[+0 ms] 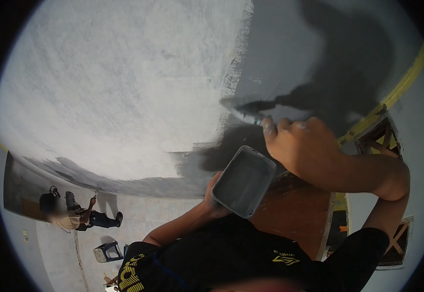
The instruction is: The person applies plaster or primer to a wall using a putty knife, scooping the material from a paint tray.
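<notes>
My right hand (302,146) is closed round the handle of a paintbrush (245,116). The blurred bristles lie at the wall, along the ragged border between its pale area (139,87) and its dark grey painted area (280,48). Pale smears mark the fingers. Below the brush, my left hand (212,194) grips the side of a shallow rectangular grey tub (244,182), tilted, with grey inside; its far fingers are hidden behind the tub. Shadows of my arm and the brush fall on the grey paint.
At the lower left another person (78,217) stands by the wall with an arm raised. Near them is a small dark stool (107,252) on the tiled floor (139,209). A yellow band (406,80) edges the wall at right, beside lattice vents (381,138). A brown door (297,214) is below.
</notes>
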### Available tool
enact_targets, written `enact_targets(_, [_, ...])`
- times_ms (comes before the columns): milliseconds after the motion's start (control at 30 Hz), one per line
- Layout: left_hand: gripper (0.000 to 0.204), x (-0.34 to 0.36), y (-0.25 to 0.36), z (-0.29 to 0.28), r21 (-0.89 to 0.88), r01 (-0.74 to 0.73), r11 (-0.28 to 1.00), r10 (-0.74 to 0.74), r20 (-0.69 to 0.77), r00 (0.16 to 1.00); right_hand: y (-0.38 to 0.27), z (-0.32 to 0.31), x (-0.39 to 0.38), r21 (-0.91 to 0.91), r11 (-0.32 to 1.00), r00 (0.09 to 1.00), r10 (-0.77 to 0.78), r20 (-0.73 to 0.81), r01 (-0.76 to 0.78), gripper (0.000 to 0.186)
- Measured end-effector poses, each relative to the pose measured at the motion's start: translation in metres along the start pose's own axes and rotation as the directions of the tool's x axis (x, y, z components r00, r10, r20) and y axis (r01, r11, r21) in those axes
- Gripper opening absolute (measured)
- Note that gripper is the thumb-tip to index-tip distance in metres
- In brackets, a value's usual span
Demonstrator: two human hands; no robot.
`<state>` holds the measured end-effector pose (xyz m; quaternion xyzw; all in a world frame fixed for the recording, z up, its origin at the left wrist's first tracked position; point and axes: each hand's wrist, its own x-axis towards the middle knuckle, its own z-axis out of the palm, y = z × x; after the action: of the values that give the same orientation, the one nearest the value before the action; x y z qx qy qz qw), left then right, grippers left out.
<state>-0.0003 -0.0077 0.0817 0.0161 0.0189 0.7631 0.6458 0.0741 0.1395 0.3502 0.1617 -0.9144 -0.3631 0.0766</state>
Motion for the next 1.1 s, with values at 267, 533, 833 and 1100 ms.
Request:
enact_targets(267, [0.056,-0.01,-0.001,-0.01,-0.019,-0.061,0.998,0.06,-0.067,0.996,0.029,-0.026,-0.007,-0.02,0.979,0.976,0.203,0.073,-0.202,0.026])
enact_targets(533, [0.057,-0.017,0.005,-0.018,-0.003,-0.131,0.991,0.13,-0.103,0.986,0.057,-0.074,-0.025,-0.183,0.857,0.852,0.408,-0.328,-0.481,0.036])
enact_targets(833, [0.059,-0.008,0.003,-0.019,-0.037,-0.143,0.989,0.141,-0.057,0.988,-0.011,-0.006,-0.014,-0.18,0.977,0.99,0.126,0.056,-0.114,0.037])
enact_targets(1100, [0.054,-0.016,0.001,-0.041,-0.075,-0.198,0.977,0.201,0.024,0.979,-0.03,0.055,-0.003,0.105,0.994,0.995,0.015,0.1,-0.025,0.037])
